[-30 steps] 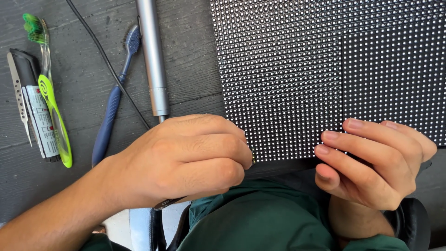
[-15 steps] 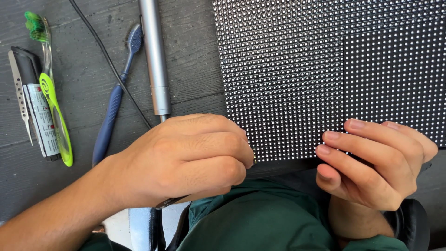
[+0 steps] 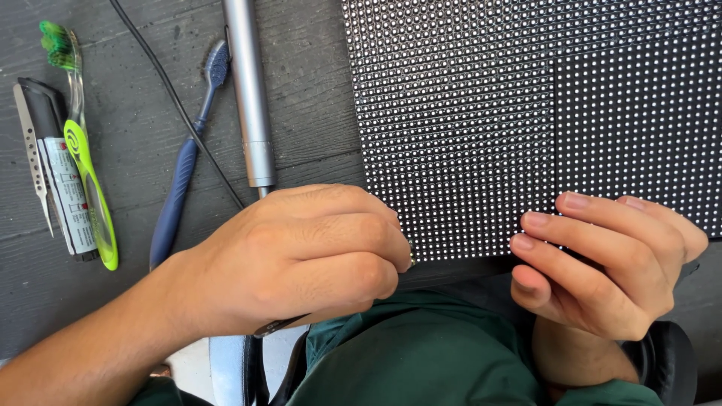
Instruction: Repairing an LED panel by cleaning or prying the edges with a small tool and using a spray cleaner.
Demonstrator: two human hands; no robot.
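Left hand (image 3: 301, 263) is curled into a loose fist, fingers together, knuckles up, fingertips pressed at the near edge of the LED panel (image 3: 466, 113). A thin dark tool (image 3: 280, 325) pokes out under the palm; the hand is closed around it, the tip hidden behind the fingers. Right hand (image 3: 602, 263) is half-curled, fingers bent and stacked, fingertips (image 3: 538, 220) resting on the panel's near edge and pinching it, thumb hidden underneath.

The panel is flat, rigid, black, covered in a fine regular grid of small pale dots; a seam splits it into sections, with the right section's dots spaced wider. It lies on the dark grey wooden table (image 3: 135, 98), its near edge overhanging toward the person's green clothing (image 3: 421, 361).

Left of the panel: a smooth grey metal cylinder tool (image 3: 250, 98) lying lengthwise, its lower end running under the left hand. Beside it a blue toothbrush (image 3: 184, 173), bristles at the far end, and a thin black cable (image 3: 177, 105) crossing diagonally. Further left, a green translucent toothbrush (image 3: 83, 150), a black tube with a white label (image 3: 56, 177), and metal tweezers (image 3: 31, 162), all side by side.
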